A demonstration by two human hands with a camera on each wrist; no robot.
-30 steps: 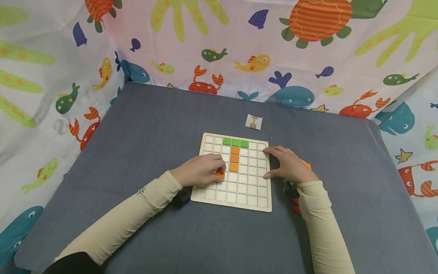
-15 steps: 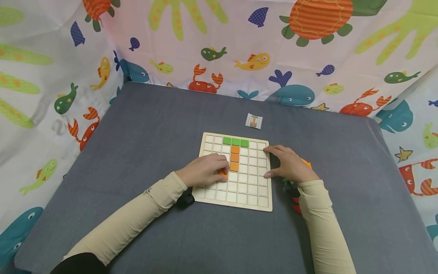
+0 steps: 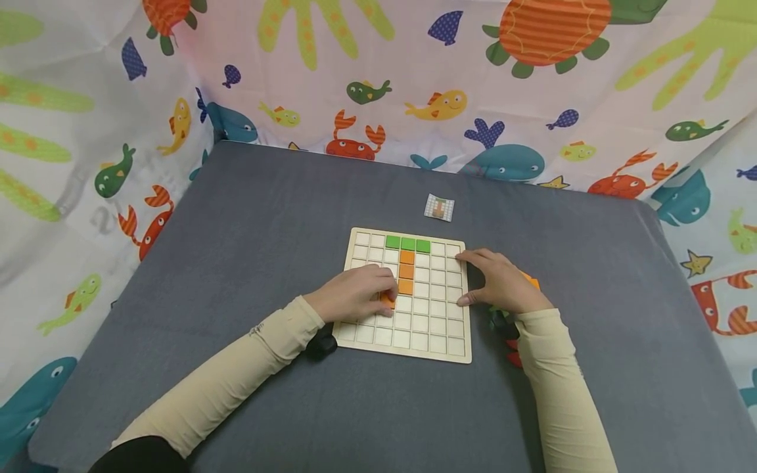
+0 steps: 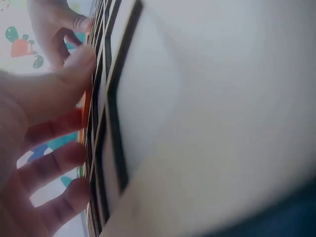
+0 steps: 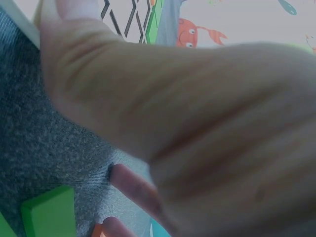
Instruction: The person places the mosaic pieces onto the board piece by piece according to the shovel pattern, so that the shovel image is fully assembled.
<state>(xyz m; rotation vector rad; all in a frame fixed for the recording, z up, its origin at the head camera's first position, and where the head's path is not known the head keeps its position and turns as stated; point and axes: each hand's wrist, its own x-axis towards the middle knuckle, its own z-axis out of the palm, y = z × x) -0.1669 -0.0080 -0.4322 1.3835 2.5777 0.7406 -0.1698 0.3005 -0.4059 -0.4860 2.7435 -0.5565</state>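
My left hand (image 3: 355, 290) pinches an orange square tile (image 3: 388, 301) low over the pale wooden grid board (image 3: 434, 358), a little left of and below a column of orange tiles (image 3: 406, 270). In the left wrist view, the thumb and fingertips are right at the board's surface, with the tile's orange edge (image 4: 86, 104) showing between them. Above the column, green tiles (image 3: 408, 244) form a row near the board's far edge. My right hand (image 3: 499, 284) touches the board's right edge, thumb and fingers spread apart along it.
Beyond the board lies a small printed card (image 3: 439, 207) with a grid pattern. Loose pieces sit by my right hand, partly hidden: an orange one (image 3: 531, 280), a green block (image 5: 49, 212) and red ones (image 3: 513, 358). A patterned curtain (image 3: 402, 59) borders the grey table.
My left hand has shifted slightly right across the board with the orange tile, nearer the orange column, and has stayed nearly still since half a second ago. The right hand keeps its place.
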